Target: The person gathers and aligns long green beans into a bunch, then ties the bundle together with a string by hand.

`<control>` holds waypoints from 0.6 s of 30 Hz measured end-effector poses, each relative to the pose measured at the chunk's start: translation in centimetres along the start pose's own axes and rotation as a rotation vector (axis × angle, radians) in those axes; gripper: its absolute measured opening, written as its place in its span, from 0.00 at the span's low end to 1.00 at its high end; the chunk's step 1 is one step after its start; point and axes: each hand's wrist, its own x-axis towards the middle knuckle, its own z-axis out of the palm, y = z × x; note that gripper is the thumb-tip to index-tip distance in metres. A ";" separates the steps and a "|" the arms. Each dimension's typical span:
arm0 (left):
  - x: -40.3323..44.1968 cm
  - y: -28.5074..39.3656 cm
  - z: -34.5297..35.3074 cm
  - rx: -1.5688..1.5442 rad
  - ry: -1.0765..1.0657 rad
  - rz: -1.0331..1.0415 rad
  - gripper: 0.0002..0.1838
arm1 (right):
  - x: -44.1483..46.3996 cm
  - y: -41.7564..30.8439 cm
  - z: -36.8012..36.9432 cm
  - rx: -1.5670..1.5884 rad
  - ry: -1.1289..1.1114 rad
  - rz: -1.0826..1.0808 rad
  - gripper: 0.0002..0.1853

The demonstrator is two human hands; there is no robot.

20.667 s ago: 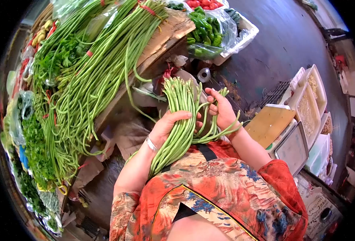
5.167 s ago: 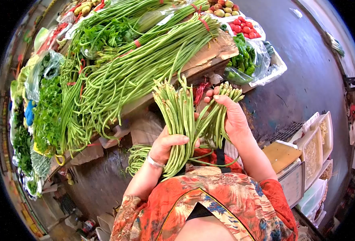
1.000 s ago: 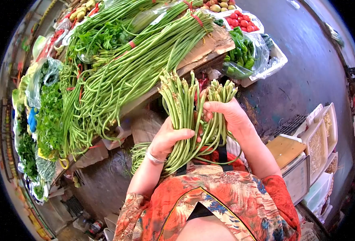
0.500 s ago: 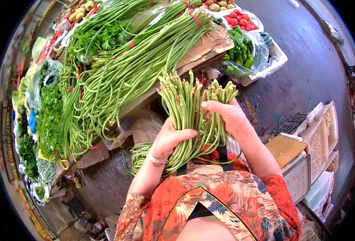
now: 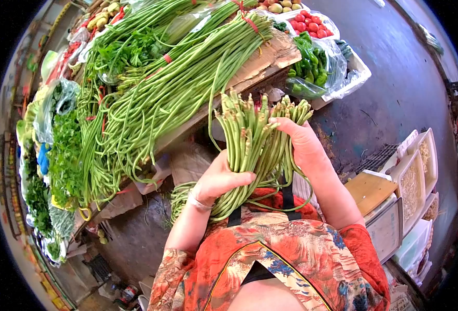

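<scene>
A thick bunch of long green beans (image 5: 244, 145) stands upright in front of my chest, cut ends up. My left hand (image 5: 219, 179) is wrapped round its lower left part, thumb across the front. My right hand (image 5: 299, 140) grips the upper right part, with the thumb over the beans and the other fingers hidden behind. The bean tails hang down and curl to the left past my left wrist. Beyond my hands, more long beans (image 5: 172, 98), tied with red bands, lie on the stall.
Leafy greens (image 5: 66, 155) lie at the left. Cardboard (image 5: 265, 57) covers the stall's edge. Green peppers (image 5: 306, 59) and tomatoes (image 5: 309, 25) sit in white boxes at the top. At the right are a wooden board (image 5: 369, 192) and trays of sprouts (image 5: 410, 184).
The two parts of the bunch, spread apart a second ago, are now pressed together. The bean tops in my left hand have shifted right, towards my right hand.
</scene>
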 end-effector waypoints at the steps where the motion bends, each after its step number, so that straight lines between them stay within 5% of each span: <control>1: 0.1 -0.4 -0.3 0.004 -0.017 -0.013 0.32 | -0.1 0.0 0.1 -0.007 0.015 -0.007 0.16; 7: 0.1 -0.3 0.2 0.031 0.056 -0.019 0.29 | 0.6 0.8 -0.4 -0.078 0.013 -0.140 0.15; 18: -0.7 -1.0 -0.5 0.008 0.342 0.024 0.23 | 0.7 0.4 -0.9 -0.081 0.024 -0.016 0.16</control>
